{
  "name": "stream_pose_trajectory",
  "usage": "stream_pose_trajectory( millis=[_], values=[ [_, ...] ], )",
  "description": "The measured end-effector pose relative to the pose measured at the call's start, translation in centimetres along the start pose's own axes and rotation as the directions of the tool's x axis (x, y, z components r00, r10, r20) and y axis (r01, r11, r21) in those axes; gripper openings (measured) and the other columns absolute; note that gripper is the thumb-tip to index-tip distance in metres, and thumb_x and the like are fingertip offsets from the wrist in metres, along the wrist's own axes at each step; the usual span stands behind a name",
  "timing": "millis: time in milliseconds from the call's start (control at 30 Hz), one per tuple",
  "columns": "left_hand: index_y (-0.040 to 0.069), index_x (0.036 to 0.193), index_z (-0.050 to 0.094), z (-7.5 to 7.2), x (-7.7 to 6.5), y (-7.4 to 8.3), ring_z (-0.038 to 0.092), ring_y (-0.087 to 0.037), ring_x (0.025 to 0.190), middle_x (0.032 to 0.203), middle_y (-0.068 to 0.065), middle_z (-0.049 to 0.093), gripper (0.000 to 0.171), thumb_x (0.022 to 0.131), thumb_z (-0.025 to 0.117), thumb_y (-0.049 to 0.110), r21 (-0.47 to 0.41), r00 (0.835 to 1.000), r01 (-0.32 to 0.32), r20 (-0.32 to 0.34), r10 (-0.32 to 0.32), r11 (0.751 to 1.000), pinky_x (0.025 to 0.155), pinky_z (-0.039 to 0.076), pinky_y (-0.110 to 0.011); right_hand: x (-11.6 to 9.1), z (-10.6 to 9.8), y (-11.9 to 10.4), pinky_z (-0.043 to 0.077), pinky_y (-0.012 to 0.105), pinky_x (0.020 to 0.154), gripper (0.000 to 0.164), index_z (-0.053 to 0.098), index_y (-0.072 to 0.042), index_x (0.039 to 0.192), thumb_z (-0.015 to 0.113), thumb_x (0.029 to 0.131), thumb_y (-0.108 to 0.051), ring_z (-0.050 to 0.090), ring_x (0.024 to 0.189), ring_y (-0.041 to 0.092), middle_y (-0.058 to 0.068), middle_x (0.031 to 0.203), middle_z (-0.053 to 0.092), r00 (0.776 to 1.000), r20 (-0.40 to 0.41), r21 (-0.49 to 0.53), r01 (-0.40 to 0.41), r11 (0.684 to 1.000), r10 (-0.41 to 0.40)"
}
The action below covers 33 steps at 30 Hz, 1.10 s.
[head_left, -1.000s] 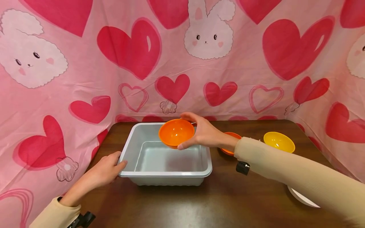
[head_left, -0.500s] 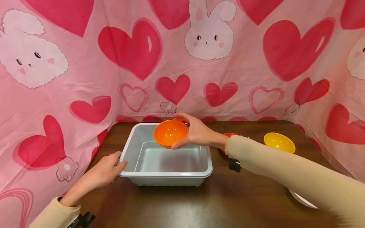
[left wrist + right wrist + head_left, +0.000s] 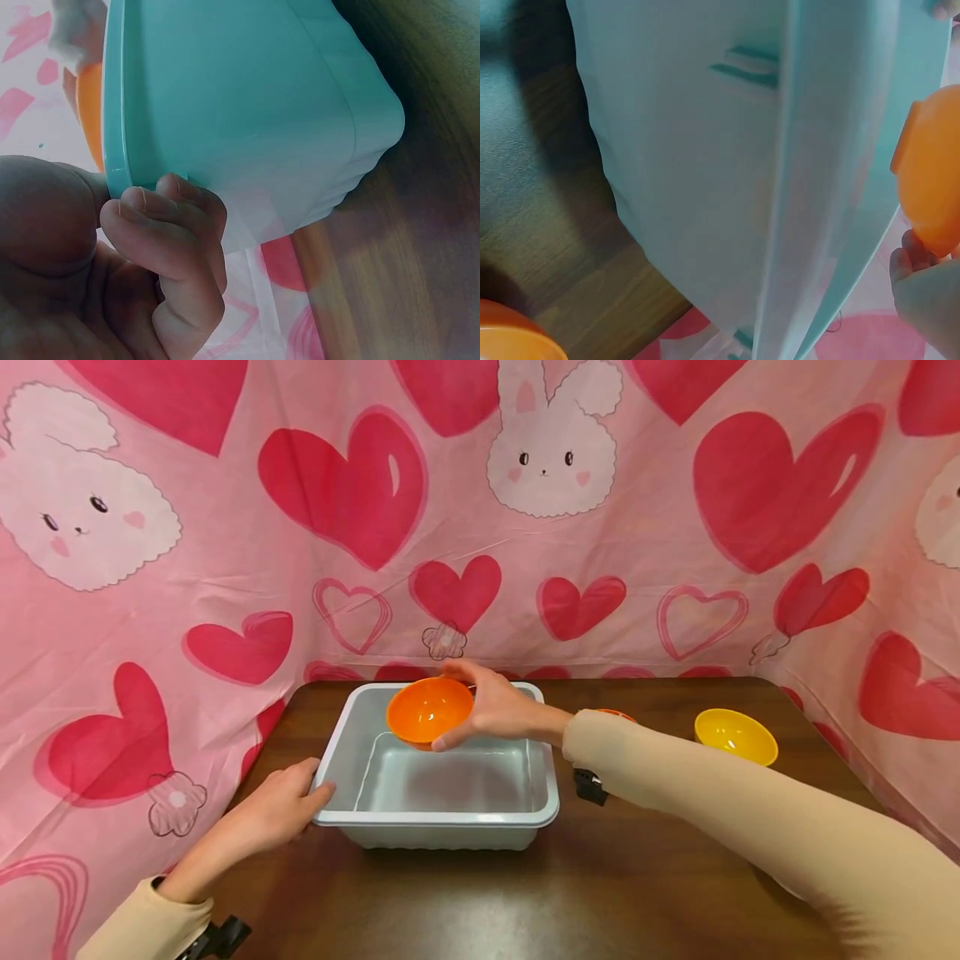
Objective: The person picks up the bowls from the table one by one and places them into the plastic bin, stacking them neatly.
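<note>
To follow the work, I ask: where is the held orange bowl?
In the head view, the orange bowl is left of centre, gripped by the right hand above the tub.

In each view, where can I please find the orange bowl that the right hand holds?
Head: orange bowl just left of centre, over the basin, in the right hand.
Left wrist: orange bowl at upper left, partly hidden behind the basin's rim.
Right wrist: orange bowl at the right edge, cut off by the frame.
Shared landmark: the basin, greenish in both wrist views.
</note>
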State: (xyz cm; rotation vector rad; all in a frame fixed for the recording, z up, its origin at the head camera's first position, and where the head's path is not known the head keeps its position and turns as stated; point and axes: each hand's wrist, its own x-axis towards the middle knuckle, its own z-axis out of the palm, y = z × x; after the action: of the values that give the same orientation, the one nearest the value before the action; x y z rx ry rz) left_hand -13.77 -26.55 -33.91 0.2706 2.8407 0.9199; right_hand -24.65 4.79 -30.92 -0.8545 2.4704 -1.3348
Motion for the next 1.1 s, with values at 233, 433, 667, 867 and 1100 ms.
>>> stream_pose_trajectory(
  millis=[233,433,667,867,1100],
  values=[
    [-0.006,0.116,0.056,0.0,0.1,-0.1,0.057,-0.018,0.054,0.070,-0.003,0.057,0.022,0.104,0.060,0.012,-0.002,1.000,0.002,0.004,-0.002,1.000,0.050,0.051,-0.035,1.0,0.6,0.0,0.046,0.042,0.111,0.100,0.046,-0.016,0.153,0.097,0.069,-0.032,0.051,0.131,0.018,-0.001,0.147,0.055,0.999,0.033,-0.023,0.008,1.000,-0.007],
    [-0.007,0.116,0.055,0.0,0.1,-0.2,0.057,-0.018,0.054,0.070,-0.003,0.056,0.023,0.104,0.060,0.012,0.001,1.000,0.001,0.006,-0.001,1.000,0.050,0.051,-0.034,1.8,1.0,0.1,0.044,0.044,0.113,0.102,0.044,-0.015,0.155,0.097,0.069,-0.032,0.048,0.135,0.020,0.001,0.150,0.053,0.999,0.053,-0.058,0.010,0.998,-0.007],
    [-0.007,0.114,0.055,0.0,0.1,-0.1,0.057,-0.018,0.053,0.070,-0.003,0.057,0.022,0.103,0.060,0.012,0.005,1.000,-0.001,0.005,0.001,1.000,0.050,0.051,-0.034,2.7,1.2,0.3,0.044,0.043,0.113,0.101,0.043,-0.014,0.155,0.096,0.070,-0.029,0.048,0.134,0.019,0.001,0.149,0.053,0.997,0.081,-0.041,-0.014,0.999,0.018],
    [-0.008,0.117,0.055,-0.1,0.1,-0.1,0.057,-0.018,0.054,0.071,-0.004,0.057,0.025,0.103,0.060,0.011,0.007,1.000,-0.001,0.006,0.001,1.000,0.050,0.052,-0.034,3.3,1.4,0.5,0.046,0.041,0.111,0.101,0.042,-0.013,0.155,0.095,0.071,-0.028,0.049,0.134,0.020,0.002,0.149,0.053,0.994,0.104,-0.036,-0.028,0.999,0.031],
    [-0.011,0.120,0.054,-0.2,0.2,-0.1,0.059,-0.017,0.056,0.075,-0.005,0.059,0.029,0.103,0.061,0.012,0.009,1.000,0.000,0.015,-0.001,1.000,0.052,0.053,-0.034,3.7,1.3,-0.1,0.046,0.041,0.112,0.102,0.042,-0.012,0.156,0.095,0.071,-0.028,0.048,0.134,0.020,0.003,0.150,0.052,0.993,0.111,-0.061,-0.021,0.998,0.028]
  ],
)
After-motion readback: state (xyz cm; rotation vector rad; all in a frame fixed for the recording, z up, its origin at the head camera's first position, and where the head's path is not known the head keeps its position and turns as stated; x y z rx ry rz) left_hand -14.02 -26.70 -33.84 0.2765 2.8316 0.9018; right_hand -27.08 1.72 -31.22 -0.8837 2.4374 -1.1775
